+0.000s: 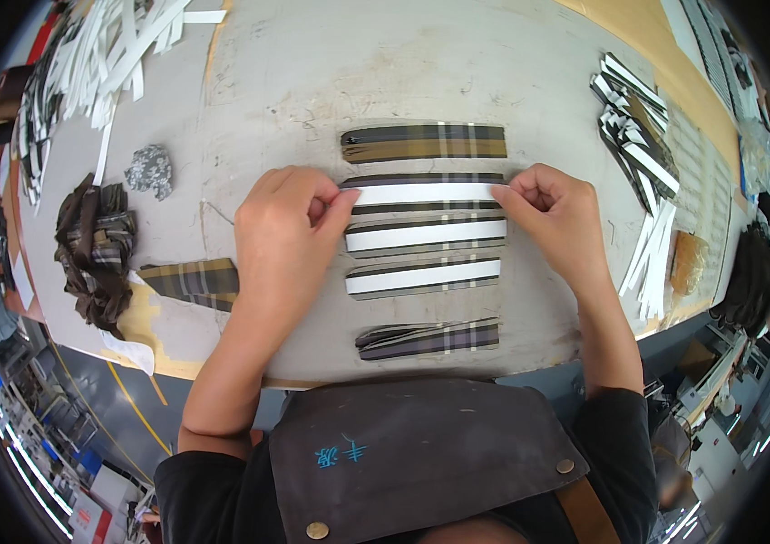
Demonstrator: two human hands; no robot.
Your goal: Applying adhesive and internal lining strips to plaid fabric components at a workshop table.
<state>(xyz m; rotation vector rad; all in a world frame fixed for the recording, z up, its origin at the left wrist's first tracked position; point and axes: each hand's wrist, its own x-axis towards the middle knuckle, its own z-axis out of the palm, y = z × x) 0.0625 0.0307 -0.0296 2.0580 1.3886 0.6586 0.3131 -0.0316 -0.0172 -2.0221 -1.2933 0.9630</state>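
Observation:
A long white strip lies lengthwise along a dark plaid fabric strip on the table. My left hand pinches its left end between thumb and finger. At the other end, the thumb and finger of my right hand close on the strip. Just nearer to me are two more plaid pieces, each bearing a white strip: an upper one and a lower one. Beyond my hands rests a brown-and-black plaid strip with no white on it. Several layered plaid strips sit near the table's front edge.
Loose white strips heap at the far left, with crumpled dark plaid fabric, a flat plaid piece and a grey patterned wad nearer. At right are black-and-white strips, white strips and a tan wrapped block.

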